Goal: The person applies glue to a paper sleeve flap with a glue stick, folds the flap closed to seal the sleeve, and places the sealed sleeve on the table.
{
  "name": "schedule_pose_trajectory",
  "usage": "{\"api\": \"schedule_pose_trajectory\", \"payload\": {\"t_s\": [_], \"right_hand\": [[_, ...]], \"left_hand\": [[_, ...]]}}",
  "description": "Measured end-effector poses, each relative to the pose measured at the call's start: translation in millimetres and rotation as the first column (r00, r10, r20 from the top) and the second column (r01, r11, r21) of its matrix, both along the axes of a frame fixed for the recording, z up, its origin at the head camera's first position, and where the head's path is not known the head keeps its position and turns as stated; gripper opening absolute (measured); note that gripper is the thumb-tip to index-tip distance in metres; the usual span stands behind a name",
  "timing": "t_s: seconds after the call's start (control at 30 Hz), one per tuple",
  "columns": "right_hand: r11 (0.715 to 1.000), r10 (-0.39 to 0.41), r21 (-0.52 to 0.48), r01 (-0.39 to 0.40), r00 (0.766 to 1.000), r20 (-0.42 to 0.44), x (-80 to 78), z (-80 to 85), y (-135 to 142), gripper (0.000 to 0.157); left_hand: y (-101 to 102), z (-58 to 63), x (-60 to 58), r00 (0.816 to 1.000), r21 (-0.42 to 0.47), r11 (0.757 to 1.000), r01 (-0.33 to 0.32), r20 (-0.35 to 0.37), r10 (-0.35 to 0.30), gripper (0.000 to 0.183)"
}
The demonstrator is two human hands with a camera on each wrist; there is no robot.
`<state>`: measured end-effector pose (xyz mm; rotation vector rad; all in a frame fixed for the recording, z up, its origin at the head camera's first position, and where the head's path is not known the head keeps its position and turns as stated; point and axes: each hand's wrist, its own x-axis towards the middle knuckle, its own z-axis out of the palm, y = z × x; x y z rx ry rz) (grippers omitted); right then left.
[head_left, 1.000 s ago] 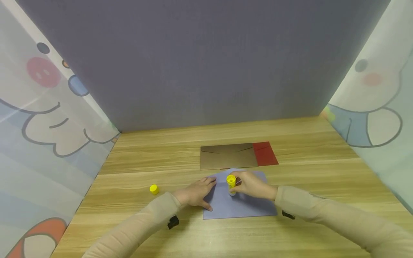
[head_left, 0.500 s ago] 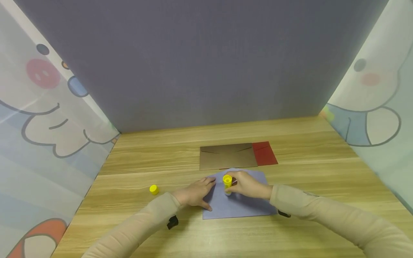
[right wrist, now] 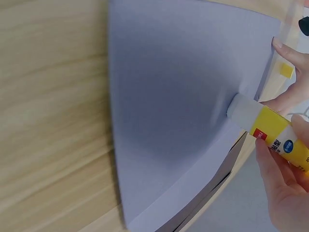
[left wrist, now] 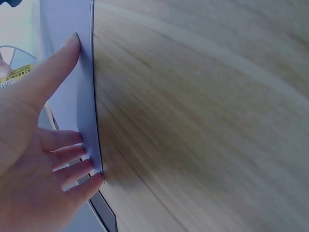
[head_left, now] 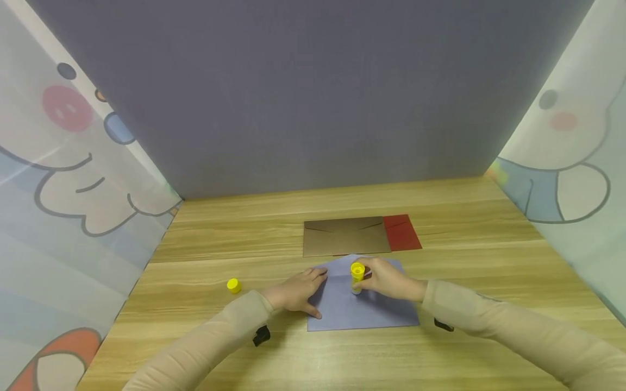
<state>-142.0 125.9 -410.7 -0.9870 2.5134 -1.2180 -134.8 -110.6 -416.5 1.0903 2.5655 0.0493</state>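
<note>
Right hand (head_left: 386, 279) pinching glue stick (right wrist: 270, 121), long axis roughly upright, lower end on purple paper (head_left: 337, 314); left hand (head_left: 297, 292), farther off, spread at the paper's left edge

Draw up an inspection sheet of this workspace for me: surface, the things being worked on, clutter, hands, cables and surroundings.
Surface: light wood-grain table.
Job's things: flat pale purple paper envelope; yellow-and-white cylindrical plastic glue stick, white end down against it.
Clutter: rectangular brown paper envelope partly covering a red paper envelope, both beyond the purple one; small round yellow cap, off to the left.
Hands: left hand rests on the purple envelope's left side, fingers spread; right hand grips the glue stick.
Cables: nothing seen.
Surroundings: plain dark grey panel behind; pale cartoon-printed sheets at both sides.
</note>
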Motion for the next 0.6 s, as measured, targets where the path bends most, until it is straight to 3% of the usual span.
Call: {"api": "schedule_pose_trajectory", "payload": {"t_s": [0.6], "right_hand": [[0.998, -0.058, -0.004, 0.058, 0.998, 0.014, -3.5, -1.6, 30, 0.028]], "left_hand": [[0, 0.3, -0.6, 1.0, -0.002, 1.0, -0.008, 0.01, 0.008, 0.09]]}}
